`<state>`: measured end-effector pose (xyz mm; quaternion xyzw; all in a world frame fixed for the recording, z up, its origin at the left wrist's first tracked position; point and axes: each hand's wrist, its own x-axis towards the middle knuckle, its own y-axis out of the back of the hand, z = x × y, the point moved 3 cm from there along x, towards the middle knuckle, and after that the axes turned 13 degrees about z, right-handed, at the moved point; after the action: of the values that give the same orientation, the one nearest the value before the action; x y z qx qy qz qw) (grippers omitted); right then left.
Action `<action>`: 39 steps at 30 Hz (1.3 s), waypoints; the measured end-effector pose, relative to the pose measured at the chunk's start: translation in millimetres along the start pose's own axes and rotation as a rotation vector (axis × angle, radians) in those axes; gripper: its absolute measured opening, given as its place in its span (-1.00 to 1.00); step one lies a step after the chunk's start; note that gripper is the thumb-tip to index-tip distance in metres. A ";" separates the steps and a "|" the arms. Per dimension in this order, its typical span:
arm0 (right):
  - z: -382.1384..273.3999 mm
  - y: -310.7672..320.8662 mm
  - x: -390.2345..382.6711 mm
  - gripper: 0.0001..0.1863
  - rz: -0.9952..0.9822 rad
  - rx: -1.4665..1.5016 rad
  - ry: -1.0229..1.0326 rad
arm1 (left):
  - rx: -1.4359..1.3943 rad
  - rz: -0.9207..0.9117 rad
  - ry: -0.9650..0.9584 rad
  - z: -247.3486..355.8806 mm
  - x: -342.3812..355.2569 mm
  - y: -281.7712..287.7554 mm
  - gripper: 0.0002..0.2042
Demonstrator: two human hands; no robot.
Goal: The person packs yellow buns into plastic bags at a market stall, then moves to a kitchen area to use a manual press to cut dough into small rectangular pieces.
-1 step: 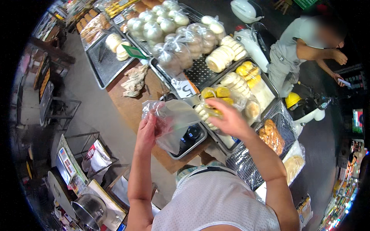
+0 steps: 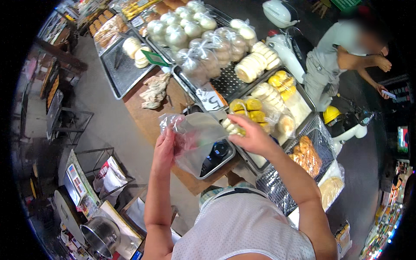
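Observation:
My left hand (image 2: 164, 145) is closed on a clear plastic bag (image 2: 203, 130), gripping it at its left side. The bag spreads out to the right over a metal tray (image 2: 233, 155) with dark things in it. At the bag's right edge is my right hand (image 2: 253, 138), its forefinger and thumb apart. Whether its fingertips touch the bag, I cannot tell. Just beyond the right hand lie yellow buns (image 2: 253, 104) in clear plastic and white rolled buns (image 2: 232, 126), partly hidden by that hand.
Bagged round buns (image 2: 177, 32) crowd the far trays. A crumpled cloth (image 2: 154, 90) lies on the brown tabletop (image 2: 138, 115). Flatbread-like golden pastry (image 2: 305, 156) sits on a wire rack at right. A person (image 2: 327, 65) stands beyond the trays near a white scooter (image 2: 284, 54). A metal pot (image 2: 100, 237) is at lower left.
My right hand has drawn slightly down and back from the yellow buns to the bag's edge. My left hand keeps its hold on the bag.

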<state>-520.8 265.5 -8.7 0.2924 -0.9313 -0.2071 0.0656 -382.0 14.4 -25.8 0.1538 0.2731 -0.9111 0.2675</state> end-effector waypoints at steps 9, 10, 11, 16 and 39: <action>29.0 -148.7 -0.2 -0.23 -0.425 0.895 -0.669 | -0.021 0.244 -0.161 28.3 -54.0 113.7 -0.47; 34.9 -152.8 -1.1 -0.25 -0.541 0.983 -0.714 | 0.000 0.267 -0.153 28.1 -59.5 125.9 -0.46; 39.4 -159.3 -3.9 -0.27 -0.656 1.070 -0.759 | 0.020 0.289 -0.144 28.0 -65.0 136.6 -0.45; -42.8 -168.0 -31.1 -0.68 -0.558 0.699 -0.657 | 0.027 0.340 -0.235 14.8 -91.1 188.0 -0.44; -87.1 -357.4 -53.9 -0.72 -0.543 0.450 -0.392 | -0.352 0.610 -0.221 -49.4 -218.2 314.9 -0.39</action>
<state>-270.4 0.5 -81.5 0.4898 -0.8372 -0.0596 -0.2358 -18.8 -91.7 -103.2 0.0805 0.3370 -0.7396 0.5770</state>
